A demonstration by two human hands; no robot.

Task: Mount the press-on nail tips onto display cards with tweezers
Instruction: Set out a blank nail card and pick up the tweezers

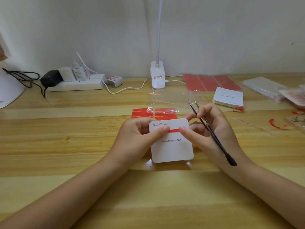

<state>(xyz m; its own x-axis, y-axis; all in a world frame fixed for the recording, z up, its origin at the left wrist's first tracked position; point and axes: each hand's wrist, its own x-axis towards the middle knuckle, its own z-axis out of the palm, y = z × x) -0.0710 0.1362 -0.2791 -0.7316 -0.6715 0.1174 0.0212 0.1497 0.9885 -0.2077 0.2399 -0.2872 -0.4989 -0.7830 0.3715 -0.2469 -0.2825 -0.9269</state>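
The left hand (pixel 140 134) pinches the display card (pixel 171 142) by its edge, thumb on the red adhesive strip (pixel 173 130) across it, likely to press the strip flat. The right hand (pixel 209 129) keeps the black tweezers (pixel 212 134) tucked in its curled fingers, tips pointing away, freeing its thumb to press the strip's other end. More strips (pixel 153 114) wait on the surface (pixel 66 146) just behind; no nail tips are mounted yet.

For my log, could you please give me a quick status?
Left hand grips card, thumb on red strip. Right hand holds tweezers, also pressing strip. Nothing obstructing.
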